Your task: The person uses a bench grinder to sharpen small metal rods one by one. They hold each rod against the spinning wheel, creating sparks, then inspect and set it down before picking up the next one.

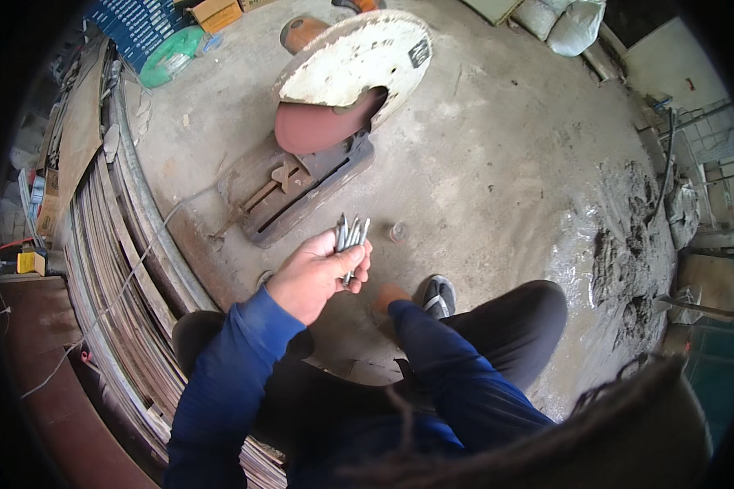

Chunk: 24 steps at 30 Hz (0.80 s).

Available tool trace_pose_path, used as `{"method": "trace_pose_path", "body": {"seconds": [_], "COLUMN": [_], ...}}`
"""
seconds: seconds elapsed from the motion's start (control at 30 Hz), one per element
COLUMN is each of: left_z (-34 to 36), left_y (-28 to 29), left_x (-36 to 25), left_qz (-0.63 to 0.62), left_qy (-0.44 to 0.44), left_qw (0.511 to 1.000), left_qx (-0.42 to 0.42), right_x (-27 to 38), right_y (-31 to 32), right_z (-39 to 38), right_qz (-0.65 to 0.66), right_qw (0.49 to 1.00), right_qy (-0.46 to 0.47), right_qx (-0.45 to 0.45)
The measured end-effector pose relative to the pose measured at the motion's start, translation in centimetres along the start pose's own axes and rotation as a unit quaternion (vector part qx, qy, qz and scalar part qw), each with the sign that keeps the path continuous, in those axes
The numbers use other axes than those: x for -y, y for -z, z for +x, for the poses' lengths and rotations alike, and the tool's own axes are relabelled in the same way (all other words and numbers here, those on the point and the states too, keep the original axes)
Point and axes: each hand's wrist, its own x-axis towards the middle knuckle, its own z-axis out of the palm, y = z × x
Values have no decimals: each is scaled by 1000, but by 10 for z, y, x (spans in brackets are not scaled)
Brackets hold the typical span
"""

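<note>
Closed around several slim grey metal rods point(351, 236), my left hand point(316, 273) is held up above the floor. The rods stick up out of the fist, and some look pointed. Lower and to the right, near my sandalled foot point(439, 297), is my right hand point(390, 297); its fingers do not show clearly. Beyond the left hand stands a cut-off saw with a white, worn blade guard point(351, 65) and a reddish-brown disc point(318, 126). Its dark metal base point(302, 187) carries a vise clamp point(283, 178).
Long strips and pipes point(122, 244) lie stacked along the left. A small round object point(398, 232) sits on the floor by the left hand. Wet grey mud or cement point(620, 244) spreads at the right. White sacks point(575, 28) and blue boxes point(139, 28) stand at the back.
</note>
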Motion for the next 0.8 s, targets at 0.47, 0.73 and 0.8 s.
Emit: {"method": "trace_pose_path", "body": {"seconds": [0.47, 0.73, 0.8], "left_z": [37, 49, 51], "left_y": [9, 26, 30], "left_x": [29, 40, 43], "left_qz": [-7, -91, -68], "left_qy": [21, 50, 55], "left_qw": [990, 981, 974], "left_qx": [-137, -165, -209], "right_x": [-10, -15, 1], "right_y": [-83, -33, 14], "right_z": [10, 18, 18], "right_qz": [97, 224, 371], "right_qw": [982, 957, 889], "right_qy": [-106, -146, -125], "right_qx": [-125, -112, -235]}}
